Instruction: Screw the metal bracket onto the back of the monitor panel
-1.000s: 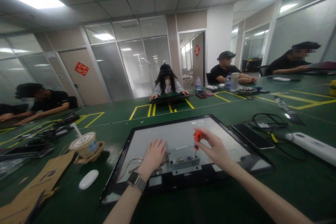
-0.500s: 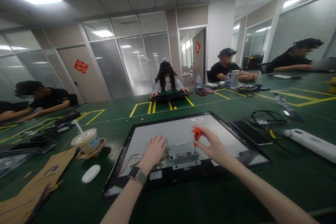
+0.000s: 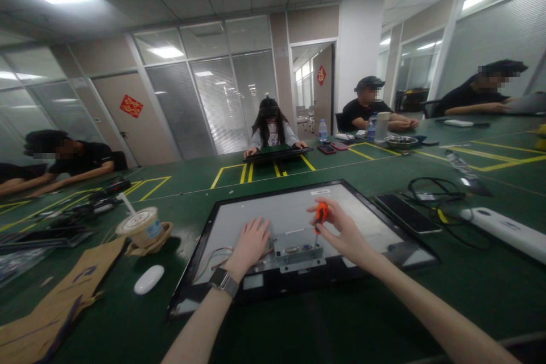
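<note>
A flat display panel (image 3: 294,210) with a black frame lies back side up on the green table. On it sits a metal bracket (image 3: 298,261) with connector ports. My left hand (image 3: 253,242) rests flat on the panel, fingers stretched out, just left of the bracket; thin wires (image 3: 217,256) run beside it. In my right hand (image 3: 345,236) is a screwdriver (image 3: 321,213) with an orange and black handle, pinched between thumb and fingers. Its shaft points down to the right part of the bracket; the exact contact of the tip is too small to tell.
Left of the panel are a white oval case (image 3: 149,279), a lidded drink cup (image 3: 139,224) in a carton holder and a brown paper bag (image 3: 63,301). To the right lie a phone (image 3: 407,213), black cables (image 3: 435,189) and a white device (image 3: 507,233). Several people sit around the table.
The fingers of my right hand have shifted slightly around the screwdriver handle, which leans a little differently. My left hand stays in place on the panel.
</note>
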{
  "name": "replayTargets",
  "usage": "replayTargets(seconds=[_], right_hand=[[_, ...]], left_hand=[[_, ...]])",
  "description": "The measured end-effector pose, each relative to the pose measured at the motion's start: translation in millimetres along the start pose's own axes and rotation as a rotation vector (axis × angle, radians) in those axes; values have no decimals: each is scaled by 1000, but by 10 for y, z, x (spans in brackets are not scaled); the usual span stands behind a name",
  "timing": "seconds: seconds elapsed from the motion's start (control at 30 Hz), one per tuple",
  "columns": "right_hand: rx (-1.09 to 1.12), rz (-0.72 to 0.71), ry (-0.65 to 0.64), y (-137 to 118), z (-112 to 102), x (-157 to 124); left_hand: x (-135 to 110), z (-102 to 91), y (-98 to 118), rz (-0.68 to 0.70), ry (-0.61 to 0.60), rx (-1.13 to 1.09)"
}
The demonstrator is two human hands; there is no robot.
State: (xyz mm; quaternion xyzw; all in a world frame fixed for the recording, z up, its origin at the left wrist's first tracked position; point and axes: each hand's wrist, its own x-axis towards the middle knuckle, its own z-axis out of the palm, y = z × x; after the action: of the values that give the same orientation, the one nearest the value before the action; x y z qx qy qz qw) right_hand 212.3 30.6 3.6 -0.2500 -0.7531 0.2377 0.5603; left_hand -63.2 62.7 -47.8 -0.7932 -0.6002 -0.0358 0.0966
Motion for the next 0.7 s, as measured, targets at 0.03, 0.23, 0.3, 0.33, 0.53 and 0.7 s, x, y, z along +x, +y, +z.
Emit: replayTargets(seconds=[0.03,0.23,0.3,0.33,0.53,0.7], right_hand=[[-13,-4,-1,-8,-2,-1],[-135,-7,42,5,-42,11],[-134,8,42,18,-48,16],[-124,12,34,21,-48,19],[-28,27,-6,-6,-24,22],[-59,9,-11,-35,-35,9]], left_hand=[[0,1,-2,2,2,-3],[0,-31,0,-1,-19,-25],[-1,-34,5,3,-16,-20],[-2,-32,7,4,-15,-17],[-4,25,0,8,31,4],[4,48,-12,11,32,1]])
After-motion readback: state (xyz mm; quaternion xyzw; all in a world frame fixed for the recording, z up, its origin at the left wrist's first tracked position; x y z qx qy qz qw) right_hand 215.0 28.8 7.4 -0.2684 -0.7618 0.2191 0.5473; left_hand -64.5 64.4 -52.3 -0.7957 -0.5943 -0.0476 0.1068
